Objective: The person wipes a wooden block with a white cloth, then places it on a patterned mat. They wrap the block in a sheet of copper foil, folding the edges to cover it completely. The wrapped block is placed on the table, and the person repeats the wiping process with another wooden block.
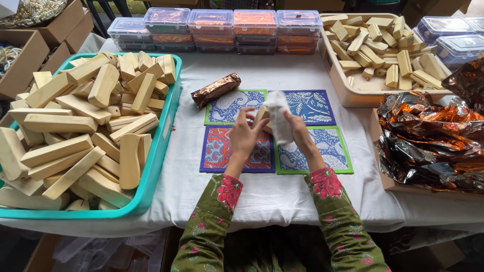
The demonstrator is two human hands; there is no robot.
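My left hand [243, 135] grips a pale wooden block [261, 115] at its lower end. My right hand [297, 132] presses a white cloth [278, 118] around the same block, above four patterned square mats [316, 107] on the white tablecloth. A block wrapped in coppery foil [217, 89] lies just beyond the mats, to the left. Both arms wear green sleeves with red flowers.
A teal tray [160, 143] heaped with wooden blocks fills the left. A beige tray [360, 93] of smaller blocks stands at the back right. Crumpled copper foil sheets [428, 141] lie on the right. Lidded plastic boxes [212, 25] line the back; cardboard boxes [25, 55] stand far left.
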